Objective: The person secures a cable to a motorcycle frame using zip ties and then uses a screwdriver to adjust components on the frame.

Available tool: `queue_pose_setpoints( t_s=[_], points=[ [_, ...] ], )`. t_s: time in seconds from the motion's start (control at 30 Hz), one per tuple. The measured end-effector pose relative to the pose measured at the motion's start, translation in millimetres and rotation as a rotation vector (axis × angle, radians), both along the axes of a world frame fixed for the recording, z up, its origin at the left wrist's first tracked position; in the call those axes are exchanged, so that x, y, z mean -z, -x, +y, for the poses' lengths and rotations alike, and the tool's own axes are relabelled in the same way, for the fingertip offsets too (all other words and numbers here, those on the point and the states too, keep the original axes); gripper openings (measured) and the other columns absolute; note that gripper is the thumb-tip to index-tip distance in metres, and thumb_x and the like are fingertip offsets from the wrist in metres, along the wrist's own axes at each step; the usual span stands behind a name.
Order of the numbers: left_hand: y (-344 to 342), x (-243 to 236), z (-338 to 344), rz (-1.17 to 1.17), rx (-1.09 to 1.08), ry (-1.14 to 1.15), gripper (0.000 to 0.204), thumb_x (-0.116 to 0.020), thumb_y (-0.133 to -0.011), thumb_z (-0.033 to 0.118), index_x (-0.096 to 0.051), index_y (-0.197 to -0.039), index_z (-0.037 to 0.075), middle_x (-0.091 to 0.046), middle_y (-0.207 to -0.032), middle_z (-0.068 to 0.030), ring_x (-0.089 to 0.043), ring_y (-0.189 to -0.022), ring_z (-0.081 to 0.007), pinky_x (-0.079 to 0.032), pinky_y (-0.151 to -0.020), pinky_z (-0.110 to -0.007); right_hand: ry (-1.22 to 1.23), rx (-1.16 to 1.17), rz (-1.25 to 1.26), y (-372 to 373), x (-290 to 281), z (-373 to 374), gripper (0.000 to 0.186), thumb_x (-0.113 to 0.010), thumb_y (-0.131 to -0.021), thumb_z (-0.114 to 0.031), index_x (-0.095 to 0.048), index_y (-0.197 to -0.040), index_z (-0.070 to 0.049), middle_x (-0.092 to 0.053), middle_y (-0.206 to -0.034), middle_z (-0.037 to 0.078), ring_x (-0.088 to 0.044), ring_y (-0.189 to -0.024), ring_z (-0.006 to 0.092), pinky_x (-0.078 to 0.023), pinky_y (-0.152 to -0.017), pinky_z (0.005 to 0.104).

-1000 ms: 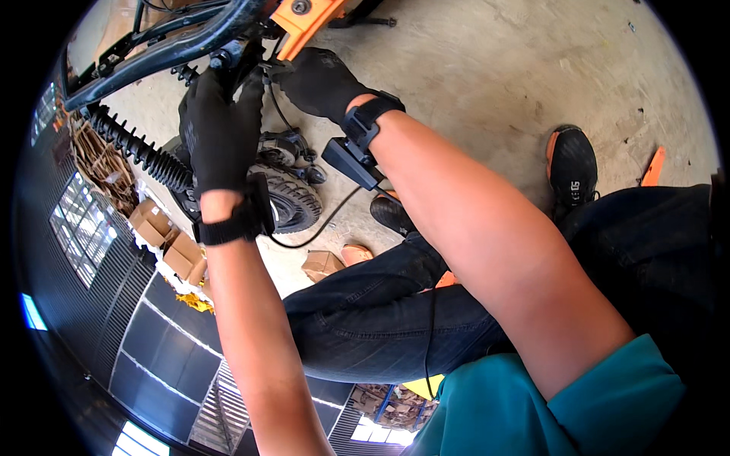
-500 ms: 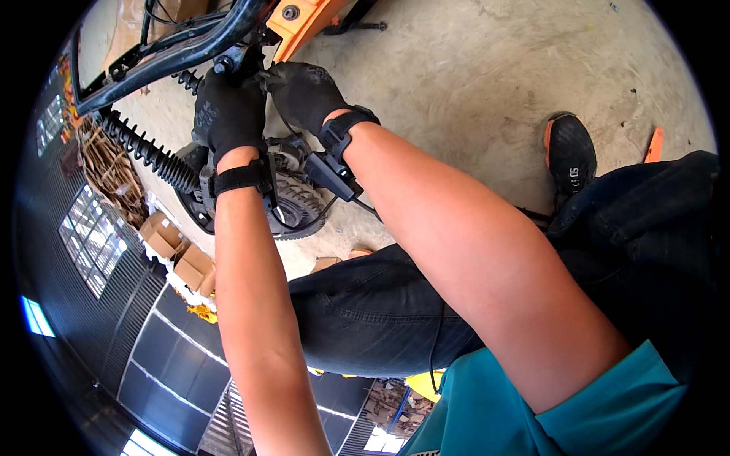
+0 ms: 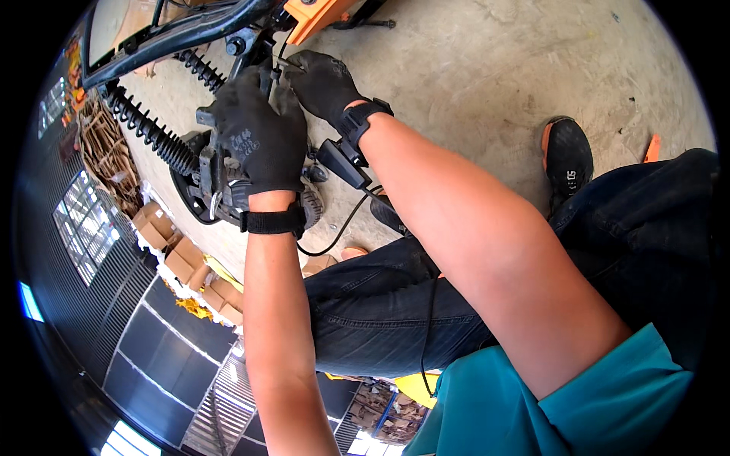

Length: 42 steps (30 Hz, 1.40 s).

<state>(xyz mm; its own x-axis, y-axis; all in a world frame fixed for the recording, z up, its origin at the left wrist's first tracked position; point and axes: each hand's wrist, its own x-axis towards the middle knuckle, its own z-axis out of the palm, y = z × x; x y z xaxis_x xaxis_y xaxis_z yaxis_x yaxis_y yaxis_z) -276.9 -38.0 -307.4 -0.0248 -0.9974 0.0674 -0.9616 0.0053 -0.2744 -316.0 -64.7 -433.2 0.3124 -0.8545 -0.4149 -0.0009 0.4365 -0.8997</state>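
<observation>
Both my hands wear black gloves and work beneath the black tubular frame (image 3: 179,47) of a vehicle. My left hand (image 3: 258,137) is half curled, its thumb and forefinger at a thin black cable (image 3: 274,74) that hangs under the frame. Its other fingers are hidden behind the palm. Just to its right, my right hand (image 3: 323,85) is closed in a pinch on a small, thin greyish piece (image 3: 287,65), which crosses close to the cable. What this piece is cannot be made out. Black straps circle both wrists, and a black box (image 3: 342,163) with a cord hangs by the right one.
Two black coil-spring shock absorbers (image 3: 148,131) slant down from the frame on the left. An orange panel (image 3: 315,17) juts out above my right hand. A knobby tire (image 3: 312,205) is partly covered by my left wrist. Cardboard boxes (image 3: 185,258) stand along the wall.
My left hand has drawn back from the frame, toward me and to the right. My right hand has shifted slightly right. The cable and frame joint between them now show more.
</observation>
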Motion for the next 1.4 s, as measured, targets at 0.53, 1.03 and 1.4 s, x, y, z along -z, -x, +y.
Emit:
queue_pose_setpoints(
  t_s=[0.53, 1.03, 1.4],
  points=[
    [-30, 82, 5, 0.552, 0.117, 0.149, 0.021, -0.049, -0.086, 0.004, -0.066, -0.096, -0.002, -0.061, -0.115, -0.0276, -0.055, -0.113, -0.0413, -0.038, -0.104, -0.043, 0.51, -0.142, 0.153, -11, 57, -35, 0.038, -0.059, -0.089, -0.038, -0.065, -0.115, -0.011, -0.065, -0.112, 0.019, -0.061, -0.105, 0.0344, -0.047, -0.092, 0.0423],
    [8, 97, -6, 1.509, -0.775, 0.432, 0.076, -0.062, -0.071, 0.008, -0.039, -0.144, 0.011, -0.052, -0.118, -0.0252, -0.06, -0.099, -0.0324, -0.053, -0.079, -0.037, 0.642, -0.417, -0.106, 20, 41, -56, 0.031, -0.055, -0.094, -0.022, -0.06, -0.116, -0.001, -0.067, -0.107, 0.015, -0.062, -0.096, 0.024, -0.047, -0.084, 0.0329],
    [10, 107, 33, 1.246, -1.065, 0.238, 0.059, -0.062, -0.078, 0.024, -0.051, -0.13, -0.003, -0.061, -0.12, -0.0227, -0.062, -0.103, -0.0351, -0.047, -0.091, -0.039, 0.372, -0.494, -0.093, 29, 35, -41, 0.029, -0.055, -0.093, -0.018, -0.06, -0.113, 0.002, -0.067, -0.098, 0.011, -0.062, -0.083, 0.0168, -0.049, -0.077, 0.0297]
  ],
)
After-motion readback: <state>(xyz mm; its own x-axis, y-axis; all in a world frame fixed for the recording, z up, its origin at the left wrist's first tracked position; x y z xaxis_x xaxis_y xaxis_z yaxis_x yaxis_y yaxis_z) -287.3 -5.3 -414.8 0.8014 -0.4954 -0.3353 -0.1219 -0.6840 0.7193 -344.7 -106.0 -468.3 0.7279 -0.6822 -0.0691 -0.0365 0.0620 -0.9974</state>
